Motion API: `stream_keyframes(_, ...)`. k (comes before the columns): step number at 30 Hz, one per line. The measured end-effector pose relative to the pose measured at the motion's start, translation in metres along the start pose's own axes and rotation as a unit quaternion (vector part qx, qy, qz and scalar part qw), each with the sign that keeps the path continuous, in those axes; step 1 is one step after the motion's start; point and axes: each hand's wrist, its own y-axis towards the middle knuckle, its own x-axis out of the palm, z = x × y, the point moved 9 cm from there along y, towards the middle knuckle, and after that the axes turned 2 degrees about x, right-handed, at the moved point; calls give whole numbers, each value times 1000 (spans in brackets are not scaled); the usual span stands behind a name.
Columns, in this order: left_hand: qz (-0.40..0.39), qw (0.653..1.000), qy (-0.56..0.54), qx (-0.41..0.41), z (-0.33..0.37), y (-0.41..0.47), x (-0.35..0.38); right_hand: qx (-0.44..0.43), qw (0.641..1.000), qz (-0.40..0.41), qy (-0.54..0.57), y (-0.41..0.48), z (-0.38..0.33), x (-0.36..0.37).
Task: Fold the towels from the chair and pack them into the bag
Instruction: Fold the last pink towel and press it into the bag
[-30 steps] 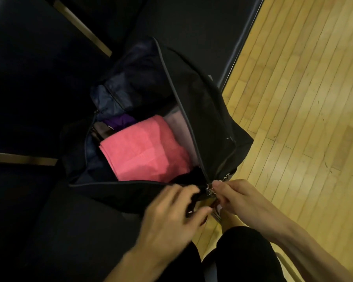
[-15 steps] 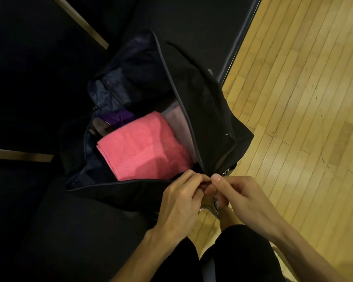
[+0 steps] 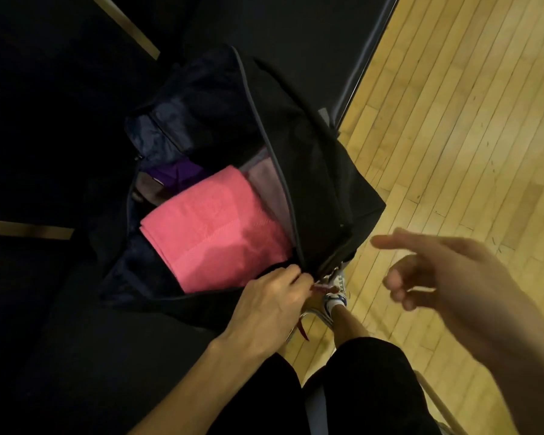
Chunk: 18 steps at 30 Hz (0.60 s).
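Your right hand point(image 3: 446, 277) has let go of the zipper and swung right, over the wooden floor point(image 3: 453, 120), its grip apart and fingers loose. Your left hand point(image 3: 270, 306) keeps its grip pinched on the zipper pull point(image 3: 322, 287) at the near right corner of the bag point(image 3: 321, 183). The folded pink towel point(image 3: 214, 233) lies inside the open bag.

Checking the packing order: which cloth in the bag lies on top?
The pink towel: folded flat, it lies uppermost, while the purple cloth and the pale mauve cloth only peek out beyond its edges.
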Motion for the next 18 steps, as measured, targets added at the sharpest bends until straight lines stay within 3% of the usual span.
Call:
stream_keyframes(2, -14, 998, -54, -30, -12, -5, 9, -133, 977, 68, -149, 8, -18, -15)
stream_keyframes(4, 22, 983, -152, -102, -26, -6, 1, -172, 931, 47, -319, 28, 10, 0)
stream_keyframes(6, 67, 952, -243, -174, -40, -10, -4, -179, 894, -14, -410, 50, 58, 28)
stream_keyframes(10, 87, 913, -322, -236, -53, -10, -10, -264, 879, -27, -396, 71, 76, 66)
stream_keyframes(14, 118, 895, -340, -265, -59, -9, -23, -394, 796, 33, -458, 70, 50, 86)
stream_keyframes(16, 145, 889, -331, -281, -64, -10, -36, -397, 796, -6, -456, 72, 50, 90)
stream_keyframes(18, 209, 875, -317, -301, -77, -12, -56, -352, 825, -84, -434, 79, 55, 88)
